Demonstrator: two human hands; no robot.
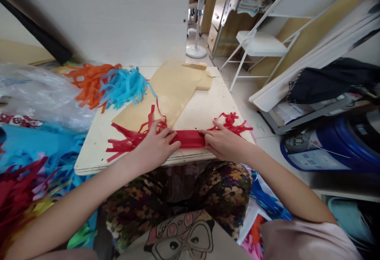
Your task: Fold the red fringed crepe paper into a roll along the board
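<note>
A strip of red tissue paper (190, 139) lies along the near edge of a small pale table, its middle a flat, folded band. Both its ends are cut into loose fringes that spread out left and right. My left hand (158, 143) has its bent fingers on the left part of the band, holding it. On the right part, my right hand (222, 141) grips the band with curled fingers, the index finger stretched further out. The paper under both palms is hidden.
Behind the strip lies a tan paper sheet (169, 87). Blue (126, 87) and orange (89, 79) fringed tassels sit at the table's back left. Clear plastic wrap (47, 93) and more coloured fringes fill the left side. A white folding chair (261, 44) and a blue drum (323, 145) stand right.
</note>
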